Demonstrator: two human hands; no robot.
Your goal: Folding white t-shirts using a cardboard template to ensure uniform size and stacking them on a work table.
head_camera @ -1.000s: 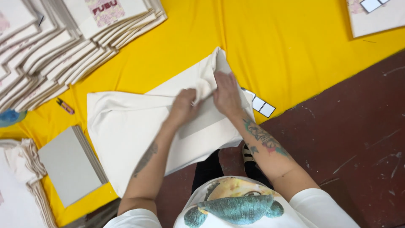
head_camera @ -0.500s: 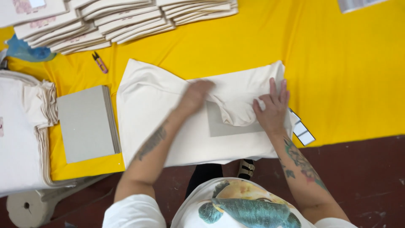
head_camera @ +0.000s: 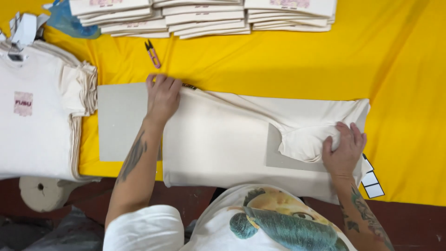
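Folded cream shirts (head_camera: 204, 16) are lying stacked in rows along the far edge of the yellow cloth (head_camera: 288, 60). Small thread snips (head_camera: 152, 53) are lying just before them. A pile of flat printed shirts (head_camera: 37, 111) is sitting at the left, white tags (head_camera: 371, 183) at the right.

shirt (head_camera: 223, 144) on table (head_camera: 288, 65) — board (head_camera: 121, 122) left, stacks (head_camera: 204, 16) behind

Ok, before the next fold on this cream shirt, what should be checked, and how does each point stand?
1. Left hand flat on the shirt's edge: ok.
2. Right hand gripping the folded sleeve: ok.
3. Cream shirt lying smooth over the middle: ok.
4. Grey board inside the shirt squared to it: cannot tell, mostly covered.
5. Spare grey board clear of the shirt: not ok, shirt overlaps it.
6. Thread snips off the shirt: ok.
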